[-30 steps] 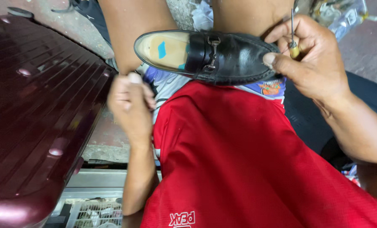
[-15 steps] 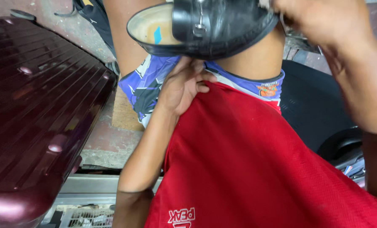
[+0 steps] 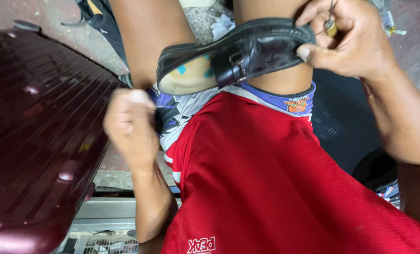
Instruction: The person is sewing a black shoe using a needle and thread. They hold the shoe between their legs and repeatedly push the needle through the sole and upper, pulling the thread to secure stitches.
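A black loafer [image 3: 261, 49] with a metal bit and tan insole lies tilted across my bare knees, opening turned toward me. My right hand [image 3: 356, 42] grips its toe end and also pinches a thin tool with a yellowish handle [image 3: 331, 29]. My left hand [image 3: 130, 124] is a closed fist, left of my lap and below the shoe's heel. A thin thread [image 3: 168, 107] runs from it toward the shoe. I wear a red shirt [image 3: 276, 188] and patterned shorts [image 3: 182, 110].
A maroon ribbed hard-shell suitcase [image 3: 36, 136] fills the left side, close to my left arm. A black seat cushion [image 3: 341, 127] sits at right. A metal frame with a grille [image 3: 102, 240] is at the bottom, a dark bag [image 3: 97, 21] on the concrete at top left.
The shoe was raised toward the camera, then came back down and now rests tilted on my knees. My left hand left the shoe's underside and moved out to the left as a fist.
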